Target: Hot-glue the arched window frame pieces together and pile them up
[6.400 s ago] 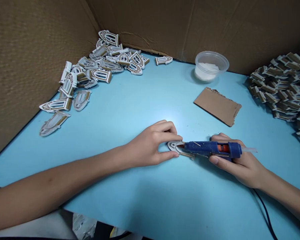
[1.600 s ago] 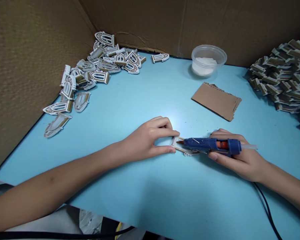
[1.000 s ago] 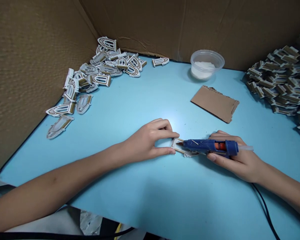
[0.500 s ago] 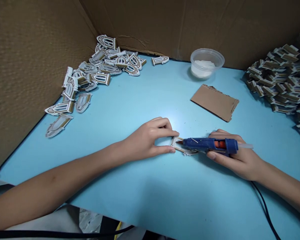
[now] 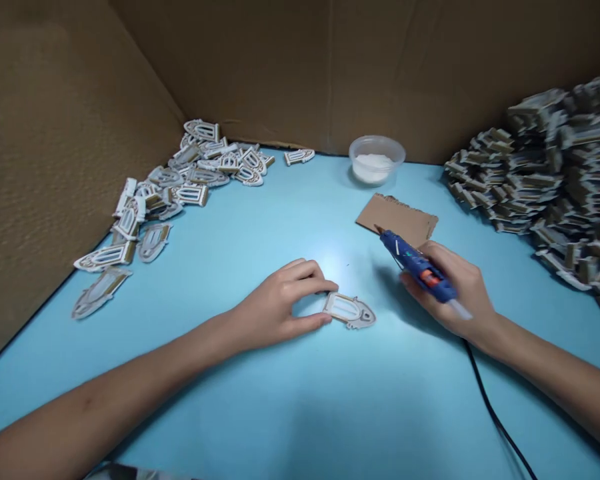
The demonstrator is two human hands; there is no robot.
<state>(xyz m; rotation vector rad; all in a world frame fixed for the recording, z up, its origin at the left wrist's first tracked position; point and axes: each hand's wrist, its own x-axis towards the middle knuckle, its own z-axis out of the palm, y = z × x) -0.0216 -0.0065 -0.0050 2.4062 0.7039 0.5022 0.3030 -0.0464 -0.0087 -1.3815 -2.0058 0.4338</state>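
My left hand grips the flat end of a small arched window-frame piece between thumb and forefinger. The piece lies flat on the blue table, its pointed end to the right and its pale back side up. My right hand is closed round a blue hot glue gun. The gun is held above the table, tilted, with its nozzle pointing up and left over a brown cardboard scrap. A clear glue stick sticks out of its rear end, and a black cord trails below my wrist.
A loose heap of arched frame pieces lies at the back left. Stacked pieces rise high on the right. A clear plastic tub of white material stands at the back. Cardboard walls close off the left and back.
My right hand has lifted the glue gun off the frame piece and turned its nozzle away toward the cardboard scrap. My left hand still holds the piece. The camera view has shifted.
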